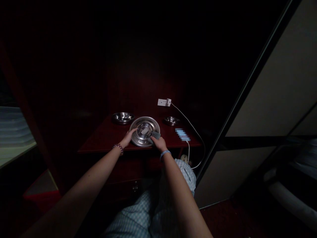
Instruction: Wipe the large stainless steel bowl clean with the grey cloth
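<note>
A round, shiny metal plate (145, 141) is tipped up toward me over the front of a dark red wooden shelf, a pale rectangular patch at its centre. My left hand (128, 138) is closed on the plate's left rim, the thumb lying over its face. In my right hand (158, 142) is a grey-green cloth (156, 135), pressed against the plate's right side. Behind the plate on the left stands a metal bowl (123, 118). A smaller metal bowl (171, 121) sits to the right.
A phone (182, 135) with a blurred screen lies on the shelf (99, 137)'s right side. Its white cable (195, 123) runs to a wall socket (162, 102). Stacked plastic containers (15, 127) stand far left. A sliding door panel (269, 99) rises at right.
</note>
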